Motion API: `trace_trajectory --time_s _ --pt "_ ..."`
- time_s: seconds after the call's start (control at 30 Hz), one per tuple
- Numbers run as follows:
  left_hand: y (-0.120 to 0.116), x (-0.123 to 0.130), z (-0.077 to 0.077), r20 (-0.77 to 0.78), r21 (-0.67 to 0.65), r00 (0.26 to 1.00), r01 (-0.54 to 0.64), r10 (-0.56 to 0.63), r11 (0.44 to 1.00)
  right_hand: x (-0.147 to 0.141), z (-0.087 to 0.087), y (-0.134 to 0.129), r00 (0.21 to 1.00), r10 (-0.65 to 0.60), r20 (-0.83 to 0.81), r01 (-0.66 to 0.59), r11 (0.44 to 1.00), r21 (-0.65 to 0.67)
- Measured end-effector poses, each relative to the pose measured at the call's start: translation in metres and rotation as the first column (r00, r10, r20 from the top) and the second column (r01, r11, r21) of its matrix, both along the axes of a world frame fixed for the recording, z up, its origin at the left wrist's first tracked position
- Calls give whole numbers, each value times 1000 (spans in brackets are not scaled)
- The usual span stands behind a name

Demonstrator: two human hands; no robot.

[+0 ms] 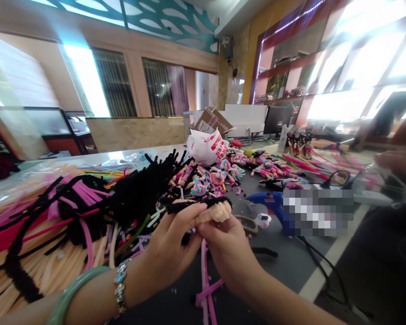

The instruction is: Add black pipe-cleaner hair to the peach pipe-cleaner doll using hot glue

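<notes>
Between both hands I hold a small pipe-cleaner doll piece (219,212), a coiled peach lump with black fuzzy stems running along its far side. My left hand (176,234) pinches its left end between thumb and fingers. At its right end, my right hand (225,239) grips the peach lump, with the thumb on the near side. Below my hands, pink pipe cleaners (205,282) hang or lie over the dark mat; I cannot tell whether they join the piece. A blue glue gun (269,201) lies to the right of my right hand.
Peach pipe cleaners (61,266) and a black bundle (138,185) cover the left side. Finished-looking pipe-cleaner dolls (219,174) pile up behind my hands, near a white plastic bag (206,146). Scissors (246,223) and black cables (320,257) lie right. At the right edge, another person's hand (392,162) is blurred.
</notes>
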State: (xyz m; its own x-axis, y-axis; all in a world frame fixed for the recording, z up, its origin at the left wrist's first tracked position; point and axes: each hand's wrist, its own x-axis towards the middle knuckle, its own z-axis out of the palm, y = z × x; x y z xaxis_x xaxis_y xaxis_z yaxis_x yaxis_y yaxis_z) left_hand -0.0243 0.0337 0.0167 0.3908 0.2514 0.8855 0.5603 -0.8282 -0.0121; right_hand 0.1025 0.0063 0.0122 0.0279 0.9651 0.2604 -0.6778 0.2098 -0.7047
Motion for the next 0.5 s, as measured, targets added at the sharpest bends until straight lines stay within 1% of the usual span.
trace_trajectory --time_s 0.07,0.13,0.2,0.27,0.33,0.4,0.5 --pt "0 1 -3 52 -19 998 44 -43 999 -1 2 -1 1000 -1 -22 0 1000 -23" --pt "0 3 -4 103 -49 984 152 -146 987 0 4 -1 999 -20 -50 19 999 -34" --pt "-1 5 -2 117 -57 953 287 -279 956 1 7 -1 996 -50 -69 49 999 -14" --pt "-2 6 2 85 -56 923 381 -376 923 4 10 0 995 -73 -75 75 997 35" --pt "-3 7 6 38 -45 914 404 -403 913 7 12 1 994 -94 -60 98 993 71" --pt "-3 6 8 4 -39 922 387 -387 921 10 12 1 992 -120 -28 122 989 89" --pt "-5 5 8 -51 -31 936 347 -348 938 10 9 2 988 -156 -5 156 986 65"
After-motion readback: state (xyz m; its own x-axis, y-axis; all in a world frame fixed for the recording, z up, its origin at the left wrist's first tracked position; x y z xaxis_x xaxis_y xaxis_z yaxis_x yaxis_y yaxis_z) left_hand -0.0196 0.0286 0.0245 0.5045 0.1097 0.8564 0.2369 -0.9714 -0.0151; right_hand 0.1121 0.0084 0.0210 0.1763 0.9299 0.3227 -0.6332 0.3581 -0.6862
